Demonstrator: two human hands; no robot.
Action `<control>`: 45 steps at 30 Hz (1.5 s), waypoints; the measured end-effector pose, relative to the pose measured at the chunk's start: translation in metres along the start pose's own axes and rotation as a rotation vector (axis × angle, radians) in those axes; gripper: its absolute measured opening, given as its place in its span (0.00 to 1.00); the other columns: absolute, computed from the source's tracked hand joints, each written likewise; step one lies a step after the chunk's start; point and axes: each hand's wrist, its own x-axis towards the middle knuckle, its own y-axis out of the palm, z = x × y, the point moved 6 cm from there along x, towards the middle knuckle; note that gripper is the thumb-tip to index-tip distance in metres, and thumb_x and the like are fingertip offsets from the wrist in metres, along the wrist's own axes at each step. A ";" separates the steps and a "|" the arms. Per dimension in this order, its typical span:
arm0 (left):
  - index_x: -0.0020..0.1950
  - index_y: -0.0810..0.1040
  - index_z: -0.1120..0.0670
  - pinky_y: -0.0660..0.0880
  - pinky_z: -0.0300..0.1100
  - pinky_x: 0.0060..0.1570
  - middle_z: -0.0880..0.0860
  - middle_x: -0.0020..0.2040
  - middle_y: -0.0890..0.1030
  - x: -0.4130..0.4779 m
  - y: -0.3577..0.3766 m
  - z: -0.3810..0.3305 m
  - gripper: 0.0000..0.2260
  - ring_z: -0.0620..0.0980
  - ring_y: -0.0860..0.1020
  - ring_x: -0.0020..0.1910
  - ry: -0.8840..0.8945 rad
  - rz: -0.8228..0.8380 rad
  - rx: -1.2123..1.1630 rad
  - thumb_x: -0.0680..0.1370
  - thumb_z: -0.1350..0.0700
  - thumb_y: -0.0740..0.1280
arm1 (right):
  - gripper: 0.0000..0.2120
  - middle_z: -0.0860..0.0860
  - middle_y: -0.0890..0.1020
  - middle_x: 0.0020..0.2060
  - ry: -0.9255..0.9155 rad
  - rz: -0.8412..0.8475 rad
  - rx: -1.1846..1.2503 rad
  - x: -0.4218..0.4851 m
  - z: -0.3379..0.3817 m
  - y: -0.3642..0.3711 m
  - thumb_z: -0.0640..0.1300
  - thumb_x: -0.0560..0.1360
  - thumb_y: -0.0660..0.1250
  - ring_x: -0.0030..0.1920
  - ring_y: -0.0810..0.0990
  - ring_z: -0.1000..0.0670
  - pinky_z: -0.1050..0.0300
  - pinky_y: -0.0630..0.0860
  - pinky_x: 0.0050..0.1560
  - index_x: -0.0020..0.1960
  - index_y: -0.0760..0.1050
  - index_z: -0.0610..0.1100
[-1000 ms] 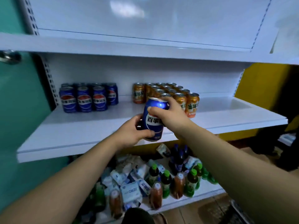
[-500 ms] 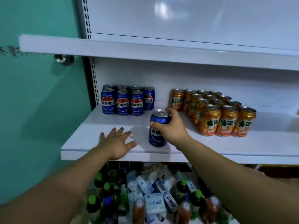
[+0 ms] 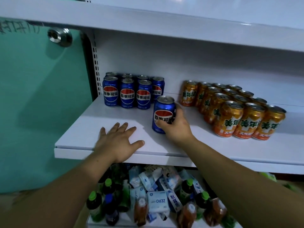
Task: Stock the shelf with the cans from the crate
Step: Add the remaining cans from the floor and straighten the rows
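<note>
A blue cola can (image 3: 162,112) stands upright on the white middle shelf (image 3: 98,129), and my right hand (image 3: 176,127) grips its lower right side. It stands just in front of a block of several blue cola cans (image 3: 131,92) at the shelf's back left. My left hand (image 3: 117,140) lies flat, fingers spread, on the shelf's front edge to the left of the can. Several orange soda cans (image 3: 233,109) stand in rows to the right. The crate is out of view.
A white shelf (image 3: 164,25) overhangs close above. The lower shelf holds green-capped bottles (image 3: 95,206), tea bottles and white-blue packs (image 3: 158,201). A teal panel (image 3: 41,104) with a metal knob (image 3: 60,37) borders the shelving on the left.
Both hands held the blue can in the air; it now stands on the shelf under my right hand, further back and turned logo-forward. My left hand let go and lies flat on the shelf edge.
</note>
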 end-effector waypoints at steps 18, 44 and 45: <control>0.77 0.45 0.39 0.41 0.58 0.74 0.44 0.78 0.43 0.000 0.002 0.001 0.33 0.46 0.42 0.77 0.005 -0.035 -0.007 0.75 0.30 0.45 | 0.31 0.47 0.74 0.66 0.072 -0.060 -0.053 0.108 -0.028 0.028 0.51 0.72 0.73 0.64 0.74 0.46 0.53 0.72 0.62 0.70 0.65 0.48; 0.78 0.45 0.42 0.41 0.61 0.73 0.47 0.79 0.43 -0.003 -0.003 -0.005 0.32 0.50 0.42 0.77 0.024 0.071 0.019 0.76 0.31 0.44 | 0.39 0.46 0.62 0.76 0.156 0.209 -0.579 0.044 -0.005 -0.035 0.63 0.75 0.64 0.72 0.65 0.43 0.52 0.66 0.69 0.78 0.54 0.45; 0.78 0.45 0.43 0.42 0.61 0.73 0.48 0.79 0.43 -0.003 -0.005 -0.007 0.32 0.51 0.43 0.77 0.024 0.092 0.016 0.77 0.32 0.45 | 0.38 0.45 0.63 0.75 0.167 0.223 -0.622 0.030 -0.002 -0.049 0.63 0.76 0.63 0.71 0.67 0.43 0.51 0.68 0.68 0.78 0.55 0.46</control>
